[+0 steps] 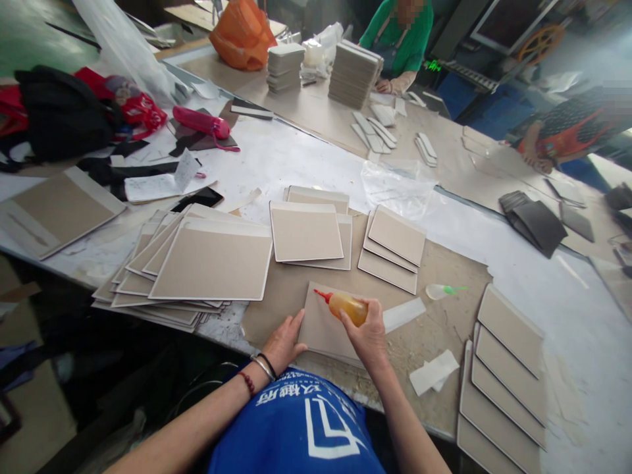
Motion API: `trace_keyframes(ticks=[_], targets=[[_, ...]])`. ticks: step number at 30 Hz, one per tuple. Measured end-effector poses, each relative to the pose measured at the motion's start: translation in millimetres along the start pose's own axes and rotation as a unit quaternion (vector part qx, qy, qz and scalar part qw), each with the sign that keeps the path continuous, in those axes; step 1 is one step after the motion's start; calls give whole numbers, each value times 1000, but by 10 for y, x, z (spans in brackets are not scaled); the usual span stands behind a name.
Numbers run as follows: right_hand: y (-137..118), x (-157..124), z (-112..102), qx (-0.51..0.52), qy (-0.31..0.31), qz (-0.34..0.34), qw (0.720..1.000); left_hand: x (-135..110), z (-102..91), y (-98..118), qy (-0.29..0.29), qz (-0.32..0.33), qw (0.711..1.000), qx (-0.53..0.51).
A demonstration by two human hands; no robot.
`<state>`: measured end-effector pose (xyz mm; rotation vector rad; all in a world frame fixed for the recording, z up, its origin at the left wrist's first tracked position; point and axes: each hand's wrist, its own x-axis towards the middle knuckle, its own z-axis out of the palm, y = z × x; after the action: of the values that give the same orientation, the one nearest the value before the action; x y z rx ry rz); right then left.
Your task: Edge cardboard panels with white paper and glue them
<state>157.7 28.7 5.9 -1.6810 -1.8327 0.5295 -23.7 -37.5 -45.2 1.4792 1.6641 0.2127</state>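
Observation:
My right hand (366, 332) is wrapped round a squeeze bottle (348, 308) of amber liquid, tilted so that its red nozzle points left. The tip is over the upper left part of a beige panel (323, 329) in front of me; whether it touches cannot be made out. My left hand (284, 342) rests at the panel's left edge with its fingers stretched out, holding nothing. Beyond the panel's right side lies a white strip (403, 315). A small clear bottle with a green tip (438, 291) lies farther right.
Stacked beige panels (212, 260) spread to the left, with smaller piles (306, 230) ahead and overlapping panels (506, 388) at right. White paper pieces (434, 372) lie nearby. A pink pouch (201, 122) and black bag (64, 112) are at far left. Two people work across the table.

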Motion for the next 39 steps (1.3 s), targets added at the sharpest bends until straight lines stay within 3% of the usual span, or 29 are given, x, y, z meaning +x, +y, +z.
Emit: trace_keyframes(ticks=[32, 39], targets=[[11, 60, 55, -15, -1, 35, 999, 14, 45, -47, 14, 9, 1000, -14], [-17, -38, -29, -17, -15, 35, 999, 17, 59, -56, 19, 12, 1000, -17]])
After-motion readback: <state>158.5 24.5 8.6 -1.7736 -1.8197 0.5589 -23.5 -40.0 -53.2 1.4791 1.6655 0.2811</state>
